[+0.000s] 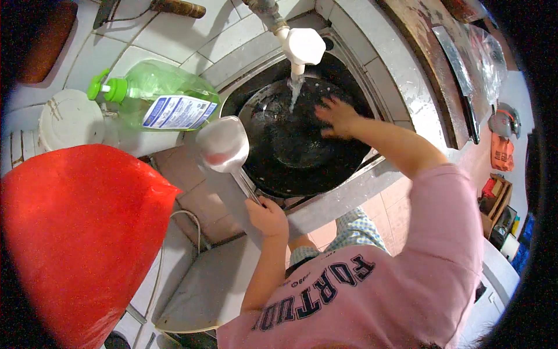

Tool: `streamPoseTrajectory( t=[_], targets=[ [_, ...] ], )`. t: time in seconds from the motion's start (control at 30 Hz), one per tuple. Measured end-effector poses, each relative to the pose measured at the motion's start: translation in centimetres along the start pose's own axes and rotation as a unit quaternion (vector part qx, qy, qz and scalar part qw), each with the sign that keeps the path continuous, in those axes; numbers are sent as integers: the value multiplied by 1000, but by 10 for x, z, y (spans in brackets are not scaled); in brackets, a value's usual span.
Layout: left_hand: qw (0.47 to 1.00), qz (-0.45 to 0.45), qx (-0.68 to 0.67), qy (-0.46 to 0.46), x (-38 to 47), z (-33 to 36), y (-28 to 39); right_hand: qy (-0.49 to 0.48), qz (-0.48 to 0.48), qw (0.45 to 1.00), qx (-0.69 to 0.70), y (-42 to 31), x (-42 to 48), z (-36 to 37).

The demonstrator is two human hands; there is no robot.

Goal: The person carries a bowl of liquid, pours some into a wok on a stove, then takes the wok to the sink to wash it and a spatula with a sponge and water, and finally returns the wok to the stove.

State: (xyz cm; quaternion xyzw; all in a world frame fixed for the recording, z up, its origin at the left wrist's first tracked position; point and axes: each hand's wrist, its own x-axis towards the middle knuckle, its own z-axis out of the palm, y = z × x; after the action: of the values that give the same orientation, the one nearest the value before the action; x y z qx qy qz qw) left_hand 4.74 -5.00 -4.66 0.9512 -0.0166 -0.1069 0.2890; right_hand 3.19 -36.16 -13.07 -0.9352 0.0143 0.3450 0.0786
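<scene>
My left hand (268, 218) is closed around the handle of a metal wok spatula (224, 144), whose broad blade points up, left of the sink. Inside the sink (379, 152) lies a large black wok (301, 170) with some water in it. Water runs into the wok from a white faucet (304, 46). Over the wok's right side is my right hand (338, 118), fingers spread and slightly blurred, holding nothing. Whether its fingertips touch the wok or the water I cannot tell.
A green pump bottle of liquid soap (170, 96) lies beyond the spatula, near a round white lid (69, 120). A big red plastic bag (87, 235) fills the left. At the right, a cleaver (453, 56) rests on a wooden board (414, 26).
</scene>
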Motion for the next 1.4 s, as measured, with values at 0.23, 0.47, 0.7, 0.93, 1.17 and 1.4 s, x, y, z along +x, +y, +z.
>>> streamPoseTrajectory(
  t=[0.23, 0.47, 0.7, 0.93, 1.17, 1.4],
  targets=[
    [997, 66, 26, 29, -2, -10, 9, 114, -49, 980, 155, -129, 80, 0],
    [976, 190, 101, 33, 1, -36, 38, -8, 35, 980, 195, -58, 19, -11],
    [959, 255, 111, -53, 43, -26, 73, 260, 82, 570, 775, -22, -45, -59],
    [938, 303, 140, -95, 37, -11, 86, 588, -97, 732, 330, -60, -75, -91],
    [941, 297, 127, -98, 41, -12, 85, 609, 0, 730, 311, -39, -60, -92],
    [932, 305, 167, -102, 43, -19, 88, 625, -14, 702, 341, -36, -50, -98]
  ],
)
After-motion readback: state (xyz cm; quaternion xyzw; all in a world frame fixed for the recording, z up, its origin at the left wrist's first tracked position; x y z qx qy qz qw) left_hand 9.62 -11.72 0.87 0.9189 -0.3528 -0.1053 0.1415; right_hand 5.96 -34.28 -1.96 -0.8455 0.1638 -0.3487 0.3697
